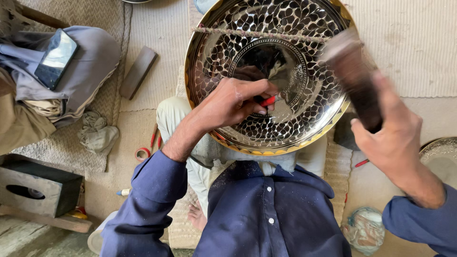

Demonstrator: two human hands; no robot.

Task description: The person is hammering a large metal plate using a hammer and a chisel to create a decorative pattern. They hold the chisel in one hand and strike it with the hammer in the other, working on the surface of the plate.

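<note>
Tray: big brass tray (304,90) propped on lap, leaf pattern covering most of the surface.
Left hand (228,102): pinching red-handled chisel (270,100) at centre ring.
Right hand (388,138): fist round dark mallet (354,78), blurred, probably mid-strike.
Left to do: central band looks unfinished.

Engraved brass tray (304,119) fills the lap, cord (257,34) crossing top, bare mat (414,43) right.

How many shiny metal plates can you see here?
2. The big engraved plate rests on the person's lap, with the left hand pressing a red-tipped tool to it. A second plate peeks in at the right edge. Others may lie out of view.
</note>
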